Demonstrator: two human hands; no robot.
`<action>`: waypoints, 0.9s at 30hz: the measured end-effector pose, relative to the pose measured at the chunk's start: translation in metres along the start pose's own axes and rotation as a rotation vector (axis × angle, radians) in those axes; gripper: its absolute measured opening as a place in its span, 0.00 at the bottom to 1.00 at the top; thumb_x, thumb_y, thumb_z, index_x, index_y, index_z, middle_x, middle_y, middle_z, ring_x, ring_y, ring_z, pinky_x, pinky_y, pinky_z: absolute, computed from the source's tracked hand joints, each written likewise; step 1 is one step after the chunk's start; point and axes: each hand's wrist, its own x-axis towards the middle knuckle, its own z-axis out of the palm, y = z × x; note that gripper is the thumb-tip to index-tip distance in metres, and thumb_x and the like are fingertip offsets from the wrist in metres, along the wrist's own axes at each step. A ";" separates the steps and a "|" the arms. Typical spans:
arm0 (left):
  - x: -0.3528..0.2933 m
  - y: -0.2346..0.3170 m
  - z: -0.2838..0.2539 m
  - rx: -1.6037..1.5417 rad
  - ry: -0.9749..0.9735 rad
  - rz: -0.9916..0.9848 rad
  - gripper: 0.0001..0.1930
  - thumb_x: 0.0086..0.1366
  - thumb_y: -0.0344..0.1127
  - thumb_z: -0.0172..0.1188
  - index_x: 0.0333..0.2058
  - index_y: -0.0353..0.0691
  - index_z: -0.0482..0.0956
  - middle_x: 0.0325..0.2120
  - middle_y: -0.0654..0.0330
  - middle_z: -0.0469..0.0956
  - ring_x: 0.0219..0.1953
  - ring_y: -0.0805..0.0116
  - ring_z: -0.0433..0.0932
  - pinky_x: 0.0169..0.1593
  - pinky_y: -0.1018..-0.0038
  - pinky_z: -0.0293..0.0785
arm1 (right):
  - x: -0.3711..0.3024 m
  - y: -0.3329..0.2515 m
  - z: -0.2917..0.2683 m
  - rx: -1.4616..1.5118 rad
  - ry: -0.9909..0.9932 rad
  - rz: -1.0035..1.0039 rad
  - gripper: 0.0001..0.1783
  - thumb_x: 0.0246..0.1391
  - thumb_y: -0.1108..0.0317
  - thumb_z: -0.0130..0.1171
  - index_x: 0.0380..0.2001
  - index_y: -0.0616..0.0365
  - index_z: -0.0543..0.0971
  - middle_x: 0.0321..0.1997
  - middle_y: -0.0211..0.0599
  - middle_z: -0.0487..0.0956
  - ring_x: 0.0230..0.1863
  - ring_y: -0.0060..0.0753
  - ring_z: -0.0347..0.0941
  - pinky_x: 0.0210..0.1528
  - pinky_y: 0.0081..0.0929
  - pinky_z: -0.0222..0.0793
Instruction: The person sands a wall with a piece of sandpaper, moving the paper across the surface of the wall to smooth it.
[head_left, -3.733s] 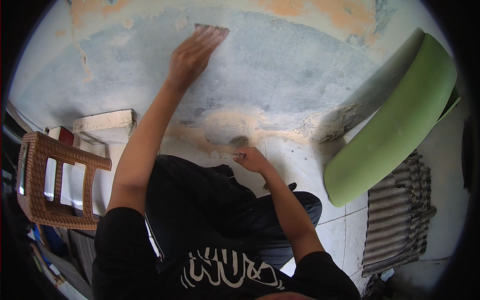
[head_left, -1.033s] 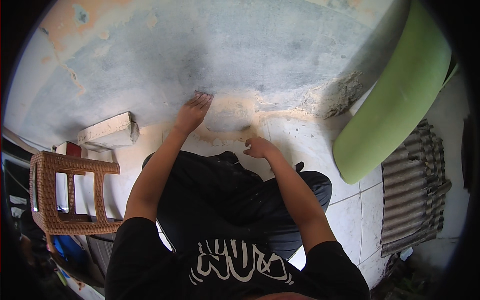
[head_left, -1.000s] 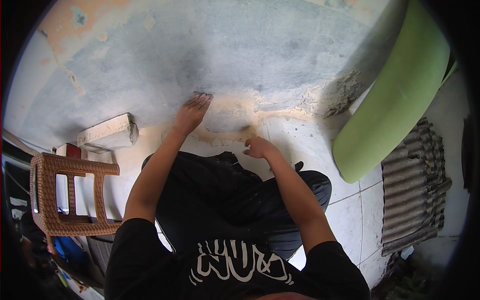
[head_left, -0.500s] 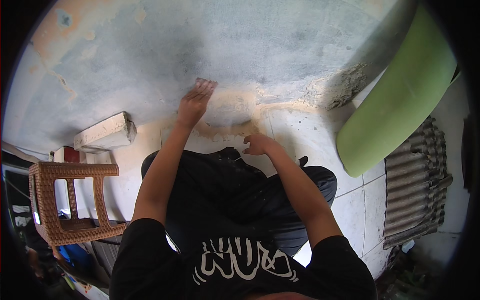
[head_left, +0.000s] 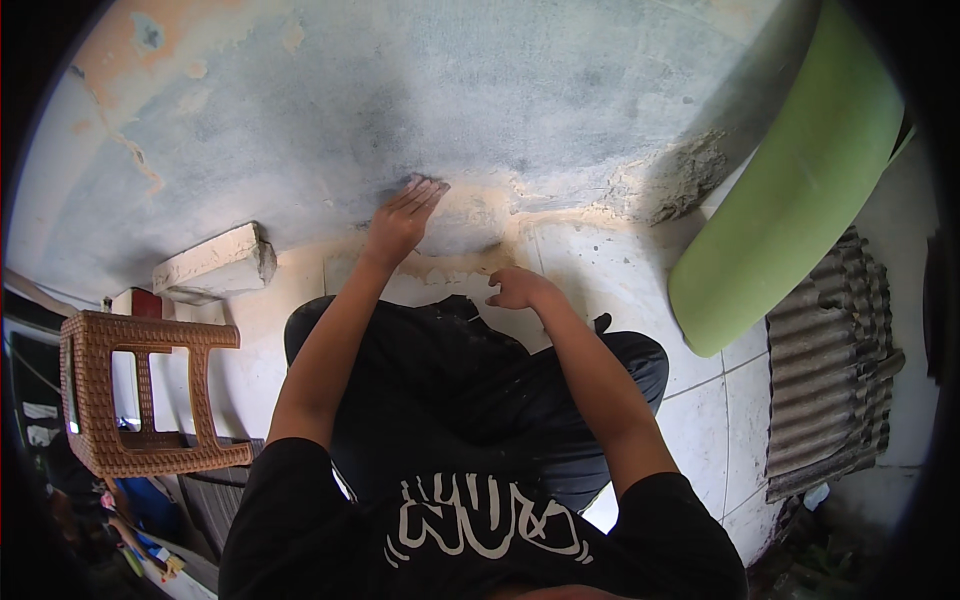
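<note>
My left hand [head_left: 401,226] lies with its fingers pressed together against the patchy grey wall [head_left: 330,130], low down near the floor. Under its dusty fingertips shows the dark edge of a thin flat piece, seemingly sandpaper [head_left: 413,179]; most of it is hidden by the fingers. Beside the hand, a pale, dusty patch [head_left: 472,212] spreads over the foot of the wall. My right hand [head_left: 518,289] hovers over the dusty floor tiles by my knees, thumb and forefinger apart, nothing visible in it.
On the left stand a brown woven-pattern plastic stool [head_left: 150,460] and a pale block [head_left: 212,264] by the wall. A large curved green panel [head_left: 790,200] leans at the right. Corrugated grey sheets [head_left: 825,370] lie beyond it. Crumbling plaster [head_left: 685,180] marks the wall's base.
My left hand has moved slightly down and to the right along the wall, with the thin piece under its fingers. My right hand has stayed in place.
</note>
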 end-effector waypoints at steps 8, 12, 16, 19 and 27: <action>0.017 -0.021 -0.046 -0.102 0.289 -0.221 0.12 0.64 0.23 0.59 0.45 0.37 0.84 0.43 0.54 0.85 0.45 0.60 0.85 0.48 0.67 0.83 | 0.001 -0.003 0.000 -0.008 -0.007 0.023 0.33 0.53 0.49 0.64 0.57 0.57 0.78 0.60 0.48 0.78 0.62 0.48 0.73 0.63 0.42 0.68; 0.019 -0.020 -0.047 -0.690 0.439 -0.821 0.11 0.70 0.27 0.55 0.49 0.34 0.79 0.40 0.55 0.85 0.39 0.63 0.86 0.35 0.71 0.85 | 0.005 0.001 0.001 -0.047 -0.020 0.000 0.32 0.54 0.49 0.64 0.58 0.56 0.78 0.60 0.47 0.78 0.62 0.48 0.73 0.64 0.41 0.68; 0.019 -0.023 -0.051 -1.566 0.505 -1.196 0.13 0.74 0.32 0.51 0.53 0.36 0.74 0.42 0.56 0.83 0.36 0.64 0.86 0.31 0.75 0.85 | 0.003 0.001 -0.006 -0.005 0.001 0.058 0.31 0.55 0.48 0.64 0.58 0.54 0.78 0.59 0.47 0.78 0.63 0.48 0.72 0.64 0.41 0.68; -0.004 -0.035 -0.040 -1.938 0.338 -1.271 0.12 0.74 0.33 0.51 0.53 0.39 0.73 0.44 0.58 0.81 0.38 0.65 0.85 0.34 0.75 0.85 | 0.000 -0.006 -0.009 0.010 -0.018 0.103 0.31 0.55 0.48 0.64 0.57 0.55 0.78 0.59 0.48 0.78 0.63 0.48 0.72 0.64 0.41 0.67; 0.010 -0.019 -0.046 -2.029 0.092 -1.406 0.16 0.72 0.31 0.54 0.56 0.35 0.72 0.46 0.58 0.81 0.52 0.64 0.80 0.57 0.67 0.78 | 0.005 0.002 -0.003 -0.025 -0.041 0.106 0.31 0.55 0.48 0.64 0.57 0.55 0.78 0.58 0.49 0.78 0.62 0.49 0.72 0.64 0.41 0.68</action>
